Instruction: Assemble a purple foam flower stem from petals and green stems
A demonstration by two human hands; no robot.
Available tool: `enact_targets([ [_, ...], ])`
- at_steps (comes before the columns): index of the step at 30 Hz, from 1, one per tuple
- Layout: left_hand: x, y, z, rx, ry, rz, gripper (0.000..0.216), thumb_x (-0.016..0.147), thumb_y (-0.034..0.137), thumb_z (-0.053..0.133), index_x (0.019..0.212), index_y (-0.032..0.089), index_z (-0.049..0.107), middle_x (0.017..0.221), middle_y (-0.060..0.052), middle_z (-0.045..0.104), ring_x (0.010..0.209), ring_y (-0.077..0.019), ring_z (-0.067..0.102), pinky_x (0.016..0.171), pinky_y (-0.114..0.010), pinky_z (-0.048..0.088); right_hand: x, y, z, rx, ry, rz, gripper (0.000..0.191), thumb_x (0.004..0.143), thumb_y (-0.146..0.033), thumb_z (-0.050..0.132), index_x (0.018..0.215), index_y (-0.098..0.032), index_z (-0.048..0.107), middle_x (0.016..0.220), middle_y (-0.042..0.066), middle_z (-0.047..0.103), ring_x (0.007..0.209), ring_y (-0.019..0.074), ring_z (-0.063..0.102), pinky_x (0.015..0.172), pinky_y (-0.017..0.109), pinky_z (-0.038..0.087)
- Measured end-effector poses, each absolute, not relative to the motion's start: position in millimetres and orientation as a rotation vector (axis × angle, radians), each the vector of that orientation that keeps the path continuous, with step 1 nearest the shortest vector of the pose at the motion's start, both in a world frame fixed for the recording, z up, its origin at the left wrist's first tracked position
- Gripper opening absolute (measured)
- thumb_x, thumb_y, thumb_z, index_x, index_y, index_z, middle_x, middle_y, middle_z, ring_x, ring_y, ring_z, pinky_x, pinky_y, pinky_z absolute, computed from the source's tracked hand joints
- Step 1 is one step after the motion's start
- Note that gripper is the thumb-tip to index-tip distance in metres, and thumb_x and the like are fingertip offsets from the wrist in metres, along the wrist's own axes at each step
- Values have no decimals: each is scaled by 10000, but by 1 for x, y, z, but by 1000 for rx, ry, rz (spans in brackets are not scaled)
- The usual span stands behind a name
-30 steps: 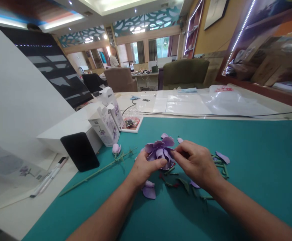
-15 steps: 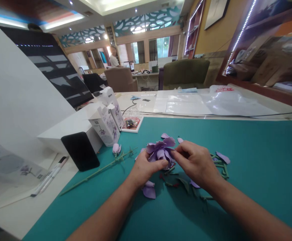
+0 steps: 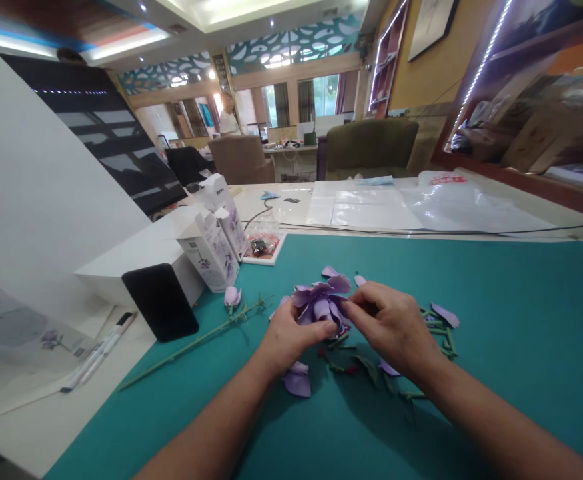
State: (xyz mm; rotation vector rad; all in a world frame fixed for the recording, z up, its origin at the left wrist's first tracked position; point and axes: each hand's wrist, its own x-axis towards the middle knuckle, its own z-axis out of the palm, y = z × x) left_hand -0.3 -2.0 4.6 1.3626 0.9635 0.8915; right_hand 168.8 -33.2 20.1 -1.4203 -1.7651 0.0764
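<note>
Between my hands, above the green mat [image 3: 521, 320], is a purple artificial flower [image 3: 321, 303] with spread petals. My left hand [image 3: 289, 333] is closed around its left side, thumb across the front. With fingers pinched, my right hand [image 3: 391, 320] grips a petal at the flower's right edge. Loose purple petals [image 3: 297, 383] lie near my left hand, and another petal [image 3: 444, 315] is beyond my right. Several green stem pieces [image 3: 449, 340] are scattered by my right hand, with a green leaf [image 3: 367, 369] below the flower. The flower's underside is hidden.
To the left lies a long green stem [image 3: 186, 347] with a light purple bud [image 3: 232, 297]. A black phone [image 3: 161, 303] leans against a white box. Printed cartons [image 3: 211, 250] stand behind, beside a small tray [image 3: 261, 260]. A person sits far back.
My hands and the flower stay almost where they were, with only a very slight shift. In the background, the distant person has changed posture a little.
</note>
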Motion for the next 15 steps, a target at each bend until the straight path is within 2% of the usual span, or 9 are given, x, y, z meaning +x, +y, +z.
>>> enact_targets([
  [15,-1,-4,7,1441,1009,887,495,581,342,747,1016,128,650,910,-56,664,835,-197,584,751,-289,459,169,-32,19,-1398,-1754,63,230,797,-253,552,579,-193,512,531,-25,519,492,107,457,489,229,299],
])
